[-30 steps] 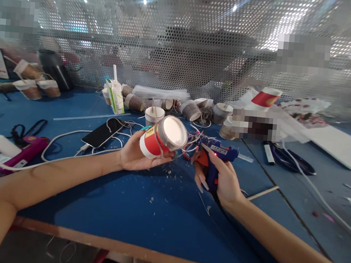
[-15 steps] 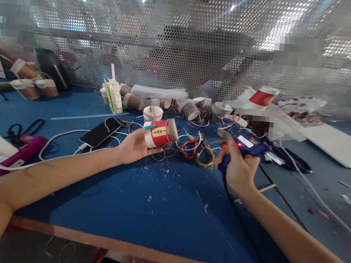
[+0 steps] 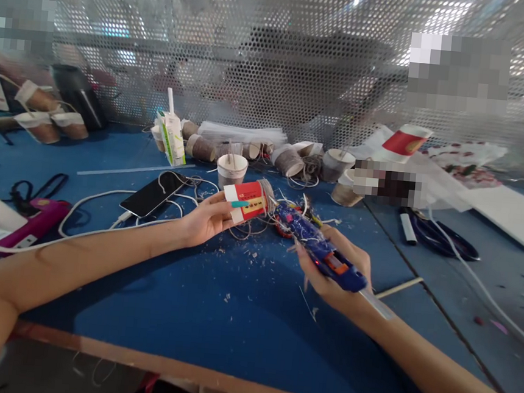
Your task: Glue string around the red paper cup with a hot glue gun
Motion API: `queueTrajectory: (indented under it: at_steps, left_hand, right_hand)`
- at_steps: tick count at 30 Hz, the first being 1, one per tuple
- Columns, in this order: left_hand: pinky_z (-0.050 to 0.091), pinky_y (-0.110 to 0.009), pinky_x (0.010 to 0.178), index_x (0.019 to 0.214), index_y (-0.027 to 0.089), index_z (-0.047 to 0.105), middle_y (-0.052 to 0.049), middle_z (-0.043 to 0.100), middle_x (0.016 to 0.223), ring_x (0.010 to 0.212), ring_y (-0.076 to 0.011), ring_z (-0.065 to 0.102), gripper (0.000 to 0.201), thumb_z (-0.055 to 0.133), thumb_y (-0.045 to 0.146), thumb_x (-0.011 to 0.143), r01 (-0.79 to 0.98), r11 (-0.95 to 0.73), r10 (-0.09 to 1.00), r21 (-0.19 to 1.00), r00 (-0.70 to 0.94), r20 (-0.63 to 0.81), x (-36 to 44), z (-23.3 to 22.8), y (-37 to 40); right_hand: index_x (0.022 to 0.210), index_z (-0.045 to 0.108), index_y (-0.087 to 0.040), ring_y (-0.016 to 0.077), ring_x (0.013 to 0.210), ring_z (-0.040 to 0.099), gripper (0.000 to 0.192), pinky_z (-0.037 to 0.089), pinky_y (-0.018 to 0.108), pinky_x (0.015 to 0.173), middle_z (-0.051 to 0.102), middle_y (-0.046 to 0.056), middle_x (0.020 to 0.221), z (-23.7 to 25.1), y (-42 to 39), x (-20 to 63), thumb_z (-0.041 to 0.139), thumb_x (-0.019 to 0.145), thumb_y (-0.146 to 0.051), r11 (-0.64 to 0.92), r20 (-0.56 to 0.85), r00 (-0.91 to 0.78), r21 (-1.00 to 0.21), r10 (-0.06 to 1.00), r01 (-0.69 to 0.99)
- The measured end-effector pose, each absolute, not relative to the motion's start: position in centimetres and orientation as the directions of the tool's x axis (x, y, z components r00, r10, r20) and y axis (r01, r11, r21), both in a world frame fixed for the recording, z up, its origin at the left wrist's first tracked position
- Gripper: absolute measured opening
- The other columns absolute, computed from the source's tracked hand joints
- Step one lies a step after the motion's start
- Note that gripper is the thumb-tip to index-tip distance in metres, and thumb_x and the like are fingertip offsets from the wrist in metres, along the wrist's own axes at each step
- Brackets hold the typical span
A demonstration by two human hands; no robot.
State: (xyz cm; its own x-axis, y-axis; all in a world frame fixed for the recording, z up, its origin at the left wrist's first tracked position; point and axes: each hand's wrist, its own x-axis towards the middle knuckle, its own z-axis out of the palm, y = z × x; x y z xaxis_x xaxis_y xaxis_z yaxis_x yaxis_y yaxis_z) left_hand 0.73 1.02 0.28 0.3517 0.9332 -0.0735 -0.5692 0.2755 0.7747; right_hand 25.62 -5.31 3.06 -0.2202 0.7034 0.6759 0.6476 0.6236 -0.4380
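Observation:
My left hand (image 3: 207, 219) grips a red and white paper cup (image 3: 249, 199) held on its side, with twine wound around its right end. My right hand (image 3: 335, 270) holds a blue glue gun (image 3: 317, 247) with an orange trigger; its nozzle points up-left, close to the cup's twine-wrapped end. A clear glue stick pokes out of the gun's back over my wrist. Red and yellow wire loops (image 3: 287, 223) lie on the blue table (image 3: 215, 315) just behind the gun's tip.
A black phone (image 3: 154, 193) with a white cable lies left of the cup. Several twine-wrapped cups (image 3: 288, 160) and a carton (image 3: 172, 136) stand at the back by the perforated metal screen. A pink tool (image 3: 25, 228) rests at the left, scissors (image 3: 441, 240) at the right.
My right hand brought the glue gun back from the right and tilted it, nozzle now at the cup. The left hand turned the cup from open end facing me to lying sideways.

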Motion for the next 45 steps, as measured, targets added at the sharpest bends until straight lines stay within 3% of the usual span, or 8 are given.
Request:
queueTrajectory:
  at_steps: [8,23,33,45]
  left_hand:
    - [0.051,-0.039,0.102,0.115,0.017,0.066,-0.005,0.076,0.106,0.101,-0.0211,0.072,0.048,0.077,0.004,0.070,-0.585,0.267,0.933,0.766,0.357,-0.053,0.88,0.15,0.89]
    - [0.049,-0.043,0.099,0.136,0.024,0.056,-0.006,0.077,0.103,0.100,-0.0246,0.072,0.070,0.078,0.008,0.072,-0.590,0.274,0.923,0.759,0.382,-0.036,0.89,0.49,0.64]
    - [0.048,-0.045,0.101,0.138,0.020,0.055,-0.009,0.077,0.105,0.102,-0.0268,0.072,0.065,0.072,0.010,0.076,-0.579,0.274,0.928,0.768,0.369,-0.052,0.79,0.29,0.87]
    - [0.052,-0.040,0.097,0.143,0.020,0.049,-0.009,0.078,0.105,0.098,-0.0244,0.073,0.067,0.068,0.016,0.079,-0.612,0.318,0.921,0.724,0.379,-0.085,0.82,0.83,0.73]
  right_hand:
    - [0.073,0.050,-0.024,0.0130,0.052,0.054,0.017,0.044,0.027,0.052,0.056,-0.002,0.062,3.36,-5.61,25.32,0.062,0.086,-0.023,0.612,0.628,-0.252,-0.458,0.736,0.645]
    - [0.068,0.042,-0.025,0.0107,0.047,0.048,0.021,0.039,0.025,0.048,0.054,-0.003,0.058,3.54,-5.39,25.27,0.058,0.078,-0.016,0.624,0.632,-0.283,-0.417,0.722,0.661]
    - [0.066,0.038,-0.025,0.0091,0.045,0.039,0.023,0.034,0.024,0.047,0.042,-0.007,0.054,3.81,-5.46,25.08,0.055,0.076,-0.012,0.659,0.655,-0.313,-0.384,0.688,0.646]
    - [0.066,0.036,-0.025,0.0083,0.044,0.037,0.026,0.033,0.025,0.045,0.041,-0.007,0.053,3.35,-5.43,25.31,0.055,0.075,-0.011,0.632,0.629,-0.295,-0.417,0.720,0.654]
